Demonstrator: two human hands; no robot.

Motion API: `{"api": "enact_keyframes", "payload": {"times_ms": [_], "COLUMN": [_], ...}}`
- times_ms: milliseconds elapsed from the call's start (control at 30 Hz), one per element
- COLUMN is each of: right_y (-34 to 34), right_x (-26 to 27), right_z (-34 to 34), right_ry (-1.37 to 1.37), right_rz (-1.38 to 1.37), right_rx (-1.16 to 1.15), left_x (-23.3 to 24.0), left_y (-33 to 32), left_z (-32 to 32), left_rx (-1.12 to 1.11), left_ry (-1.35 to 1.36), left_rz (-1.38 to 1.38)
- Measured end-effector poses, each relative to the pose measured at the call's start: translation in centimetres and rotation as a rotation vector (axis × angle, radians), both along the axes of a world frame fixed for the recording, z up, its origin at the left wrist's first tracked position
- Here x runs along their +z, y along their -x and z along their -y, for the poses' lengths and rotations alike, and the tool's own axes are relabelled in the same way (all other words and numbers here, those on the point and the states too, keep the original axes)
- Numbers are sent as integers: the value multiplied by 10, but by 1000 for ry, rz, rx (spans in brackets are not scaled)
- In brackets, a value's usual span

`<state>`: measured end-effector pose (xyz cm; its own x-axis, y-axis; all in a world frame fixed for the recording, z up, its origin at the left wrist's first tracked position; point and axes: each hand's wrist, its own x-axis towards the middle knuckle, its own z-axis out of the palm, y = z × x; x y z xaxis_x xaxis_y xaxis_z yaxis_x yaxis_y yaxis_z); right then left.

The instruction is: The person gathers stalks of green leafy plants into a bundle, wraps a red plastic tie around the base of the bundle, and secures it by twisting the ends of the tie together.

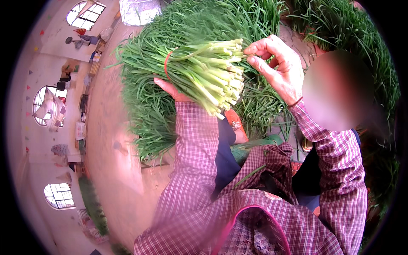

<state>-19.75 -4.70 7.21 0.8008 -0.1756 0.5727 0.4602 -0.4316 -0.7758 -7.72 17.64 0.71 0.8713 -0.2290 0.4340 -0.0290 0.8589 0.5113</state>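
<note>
My left hand [169, 90] supports a thick bundle of long green leafy stalks [210, 76], probably garlic chives, from below; most of its fingers are hidden behind the bundle. A red band [167, 65] circles the stalks, whose pale cut ends point right and the leaves left. At those ends, my right hand [276, 65] pinches the tip of one thin stalk between thumb and forefinger, its other fingers curled. A loose green leaf [250, 176] lies across the checked cloth over my lap.
Large heaps of the same greens [220, 19] lie beyond the bundle, with more along the right side [350, 28]. Loose leaves [261, 108] cover the ground near my orange shoe [234, 122]. A whitish sack [140, 12] is at the top. Bare floor [111, 159] stretches left towards a wall with windows.
</note>
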Motion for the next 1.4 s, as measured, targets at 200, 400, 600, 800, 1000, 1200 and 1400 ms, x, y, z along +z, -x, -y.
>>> {"api": "enact_keyframes", "payload": {"times_ms": [200, 400, 600, 800, 1000, 1200, 1400], "right_y": [-5, -12, -19, -21, -9, 8, 29], "right_x": [-7, -14, -19, -20, -7, -12, 0], "right_z": [-7, -16, -12, 8, 107, 118, -12], "right_ry": [85, 64, 15, -81, -367, 474, 401], "right_rz": [89, 151, 111, 146, -27, 69, -40], "right_rx": [-19, -69, -56, -30, -249, -465, 63], "left_x": [13, 13, 11, 3, -23, -10, -5], "left_y": [19, 13, 9, -9, -35, -16, -11], "left_z": [23, 25, 14, -11, -54, -43, -19], "left_rx": [-318, -321, -179, 25, 146, 228, 15], "left_ry": [277, 210, 154, 19, -9, 30, 52], "left_rz": [57, 180, 7, -1, 32, 75, 80]}}
